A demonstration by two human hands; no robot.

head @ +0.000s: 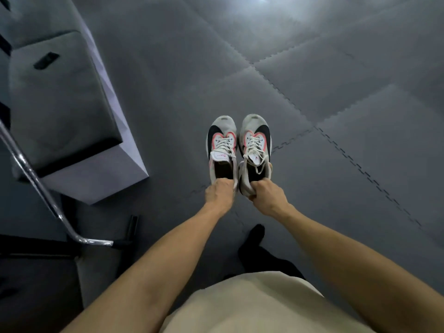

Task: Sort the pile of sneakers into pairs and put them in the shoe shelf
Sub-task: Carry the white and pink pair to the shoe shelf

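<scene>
head view: left hand [219, 192] fingers gripping left mesh sneaker [222, 146] heel, right hand [268, 194] fingers gripping right mesh sneaker [255, 143], above interlocking foam floor [336, 92].

Dark interlocking foam floor mats [312, 75] carry a grey upholstered sofa [62, 97] at left.

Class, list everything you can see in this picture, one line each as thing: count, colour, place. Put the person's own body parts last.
sneakers: two, white with black and pink-red, held side by side above the floor, toes pointing away
floor mats: many interlocking tiles, dark grey, across the whole floor
sofa: one, grey, upper left
remote-like object: one, black, on the sofa cushion
metal tube: one, chrome, bent, lower left
left hand: one, grips the left sneaker's heel
right hand: one, grips the right sneaker's heel
forearms: two, bare, reaching forward
foot: one, in black, on the floor below the hands
</scene>
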